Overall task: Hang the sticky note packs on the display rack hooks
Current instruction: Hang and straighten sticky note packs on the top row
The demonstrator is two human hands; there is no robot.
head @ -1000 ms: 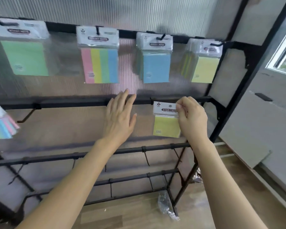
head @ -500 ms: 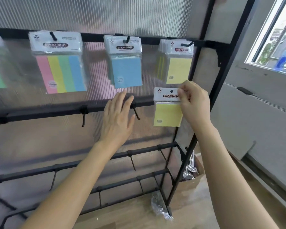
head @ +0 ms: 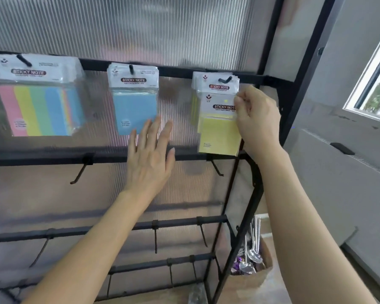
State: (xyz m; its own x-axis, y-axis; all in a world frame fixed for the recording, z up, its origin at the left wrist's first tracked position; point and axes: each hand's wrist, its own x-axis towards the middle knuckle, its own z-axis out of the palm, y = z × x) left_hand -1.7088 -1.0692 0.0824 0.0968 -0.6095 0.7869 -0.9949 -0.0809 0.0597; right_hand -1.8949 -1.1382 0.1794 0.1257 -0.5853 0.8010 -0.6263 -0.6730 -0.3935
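Sticky note pack (head: pixel 219 132), a yellow one, is in the right hand (head: pixel 258 121). The thumb and curled fingers pinch its white header card at the right edge.

The left hand (head: pixel 150 159) holds nothing. Its fingers are straight and spread, and it is in front of the middle rail (head: pixel 42 157). Its fingertips reach the lower edge of the blue pack (head: pixel 134 102), but I cannot tell whether they touch it.

The held pack is in front of the yellow stack (head: pixel 215 84) that already hangs on the top right hook (head: pixel 225 80), and a little lower than it. Its hanging hole is below the hook tip, so I judge this pack is not yet hung.

Farther back, the top rail carries three loaded hooks: the striped pack (head: pixel 38 99), the blue pack and the yellow stack. The middle rail shows two bare hooks (head: pixel 216 168), and the lower rails (head: pixel 119 229) have more bare ones.

The top row looks served and the rows under it wait. No loose packs are in view, so I cannot say how many remain.
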